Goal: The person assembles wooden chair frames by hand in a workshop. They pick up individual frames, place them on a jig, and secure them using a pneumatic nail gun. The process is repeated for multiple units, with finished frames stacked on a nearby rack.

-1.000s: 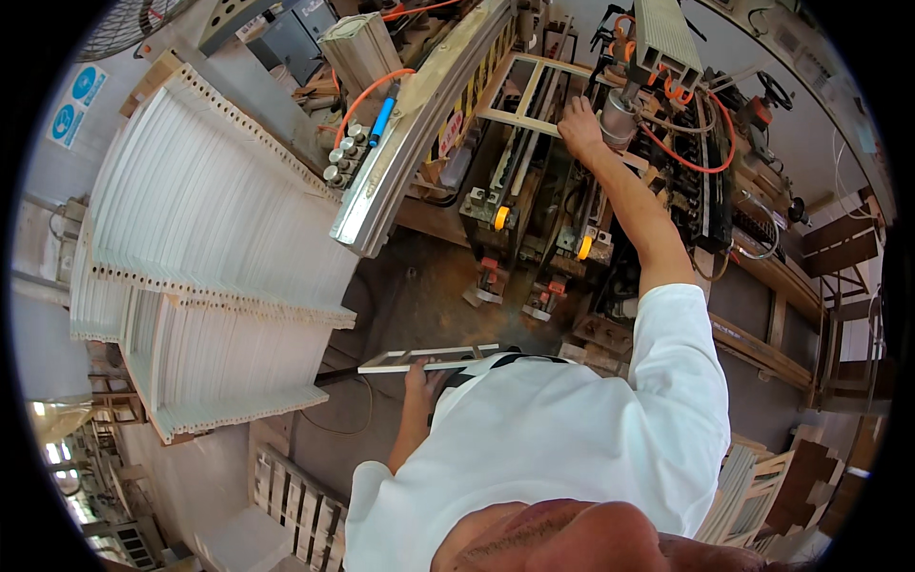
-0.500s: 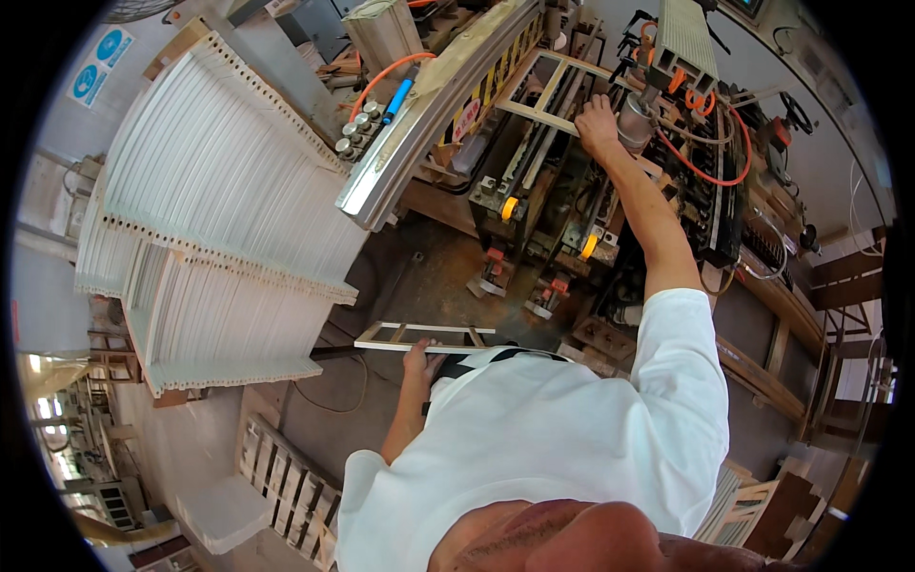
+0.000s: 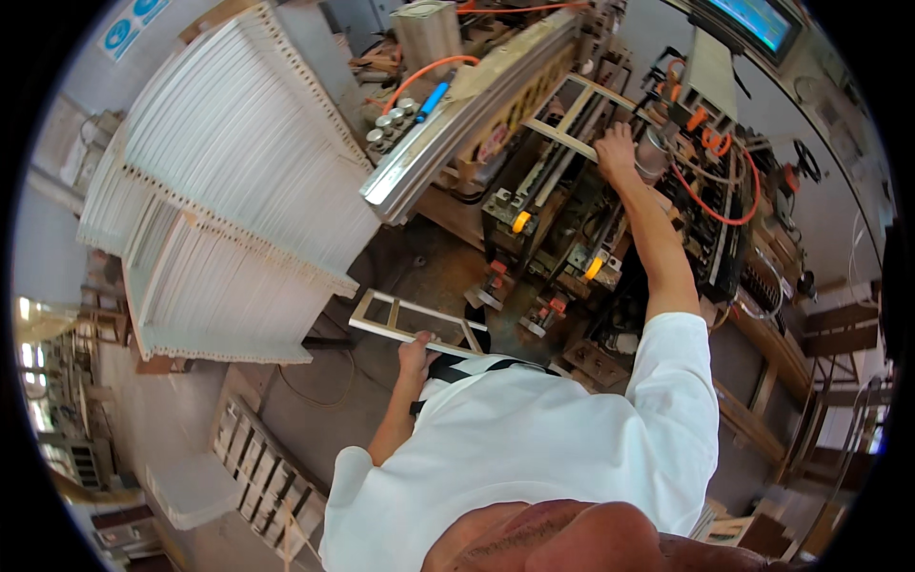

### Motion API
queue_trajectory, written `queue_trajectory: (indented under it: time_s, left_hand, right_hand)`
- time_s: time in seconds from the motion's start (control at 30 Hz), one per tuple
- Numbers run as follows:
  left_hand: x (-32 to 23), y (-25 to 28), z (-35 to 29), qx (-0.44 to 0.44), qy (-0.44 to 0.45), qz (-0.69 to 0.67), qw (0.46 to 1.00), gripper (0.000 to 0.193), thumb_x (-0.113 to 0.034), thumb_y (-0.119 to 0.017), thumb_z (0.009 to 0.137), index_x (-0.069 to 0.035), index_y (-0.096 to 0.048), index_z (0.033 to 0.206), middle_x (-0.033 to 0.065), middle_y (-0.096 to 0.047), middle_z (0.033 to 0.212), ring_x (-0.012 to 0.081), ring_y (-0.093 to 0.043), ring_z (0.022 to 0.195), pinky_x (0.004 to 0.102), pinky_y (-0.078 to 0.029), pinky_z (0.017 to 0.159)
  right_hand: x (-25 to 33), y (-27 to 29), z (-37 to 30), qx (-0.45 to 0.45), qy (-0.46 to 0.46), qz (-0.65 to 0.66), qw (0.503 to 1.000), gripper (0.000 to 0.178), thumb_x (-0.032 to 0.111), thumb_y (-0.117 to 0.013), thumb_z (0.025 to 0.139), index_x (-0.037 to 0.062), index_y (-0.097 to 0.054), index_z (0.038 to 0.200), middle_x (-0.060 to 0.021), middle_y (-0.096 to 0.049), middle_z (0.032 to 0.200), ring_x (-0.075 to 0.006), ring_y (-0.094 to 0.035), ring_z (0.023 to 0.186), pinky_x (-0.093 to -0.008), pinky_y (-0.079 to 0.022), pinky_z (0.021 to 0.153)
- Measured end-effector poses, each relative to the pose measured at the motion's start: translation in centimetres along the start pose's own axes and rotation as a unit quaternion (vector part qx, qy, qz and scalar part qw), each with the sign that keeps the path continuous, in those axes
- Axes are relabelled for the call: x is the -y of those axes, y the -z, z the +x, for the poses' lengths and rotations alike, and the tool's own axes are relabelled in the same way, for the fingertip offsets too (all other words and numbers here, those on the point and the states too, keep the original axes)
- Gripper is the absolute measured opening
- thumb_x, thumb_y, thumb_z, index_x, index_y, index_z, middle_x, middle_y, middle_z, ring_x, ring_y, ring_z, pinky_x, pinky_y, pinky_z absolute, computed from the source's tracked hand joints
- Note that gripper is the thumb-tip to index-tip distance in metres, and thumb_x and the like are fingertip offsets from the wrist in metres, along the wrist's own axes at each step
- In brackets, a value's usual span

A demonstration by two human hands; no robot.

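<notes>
Low at my left side, my left hand (image 3: 414, 357) is closed round the near rail of a pale wooden frame (image 3: 376, 329) with crossbars. Its far end tilts up and its other end is against my body. My right arm stretches forward to the machine (image 3: 583, 255). There my right hand (image 3: 615, 153) is closed on the near right corner of a second wooden frame (image 3: 562, 139), which lies flat across the machine's rails. My right fingertips are partly hidden behind the hand.
Tall stacks of white slats (image 3: 243, 143) with hole-dotted ends stand at the left. A long metal beam (image 3: 400, 181) crosses beside the machine. Orange hoses (image 3: 753, 205) and a cylinder (image 3: 652, 153) are near my right hand. A slatted pallet (image 3: 262, 467) lies lower left.
My left hand has raised and tilted its frame, so more of its opening shows. The right hand stays at the other frame's corner. The whole view has shifted slightly.
</notes>
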State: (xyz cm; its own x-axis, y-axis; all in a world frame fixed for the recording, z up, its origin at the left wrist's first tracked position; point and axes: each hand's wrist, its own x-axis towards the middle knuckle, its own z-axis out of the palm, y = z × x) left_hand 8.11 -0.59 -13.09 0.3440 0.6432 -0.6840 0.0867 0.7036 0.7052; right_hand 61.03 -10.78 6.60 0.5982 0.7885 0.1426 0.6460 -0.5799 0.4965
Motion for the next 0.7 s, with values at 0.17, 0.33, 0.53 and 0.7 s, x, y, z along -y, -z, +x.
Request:
queue_trajectory:
  time_s: [0.17,0.33,0.53,0.7]
  left_hand:
    - [-0.9,-0.1,-1.4,-0.002,-0.049,0.019,0.999,0.025,-0.008,-0.064,0.083,0.006,-0.058,0.103,0.0146,-0.063,0.093,0.0284,-0.066,0.085,0.0398,-0.058,0.068]
    - [-3.1,-0.7,-4.7,0.001,-0.152,0.115,0.982,0.019,-0.015,-0.064,0.082,0.001,-0.065,0.091,0.0061,-0.064,0.077,0.0166,-0.062,0.071,0.0285,-0.047,0.056]
    - [-8.5,2.6,-11.2,0.049,-0.256,0.204,0.944,0.015,-0.01,-0.062,0.085,0.0,-0.063,0.095,0.0073,-0.066,0.088,0.0171,-0.063,0.086,0.0303,-0.05,0.077]
    - [-16.7,8.8,-18.6,0.11,-0.36,0.241,0.894,0.017,-0.003,-0.058,0.086,0.002,-0.061,0.102,0.0096,-0.066,0.098,0.0182,-0.063,0.093,0.0322,-0.051,0.084]
  right_hand:
    - [0.3,-1.8,1.2,-0.018,0.013,-0.036,0.999,0.017,0.02,-0.06,0.078,0.0184,-0.073,0.089,-0.0073,-0.064,0.101,-0.0269,-0.051,0.107,-0.043,-0.034,0.094]
    - [-1.6,-5.6,1.2,-0.081,0.003,0.004,0.997,0.02,0.025,-0.062,0.076,0.0151,-0.073,0.09,-0.0108,-0.064,0.107,-0.0319,-0.047,0.119,-0.0487,-0.03,0.104]
    - [0.7,-1.1,1.0,0.013,-0.004,0.029,0.999,0.031,0.027,-0.062,0.08,0.0022,-0.068,0.097,-0.0205,-0.06,0.118,-0.0406,-0.044,0.122,-0.0496,-0.026,0.108]
    - [-0.2,-2.6,1.1,0.013,-0.01,-0.032,0.999,0.027,0.026,-0.061,0.085,0.0047,-0.069,0.099,-0.0185,-0.061,0.113,-0.0379,-0.047,0.117,-0.0499,-0.028,0.107]
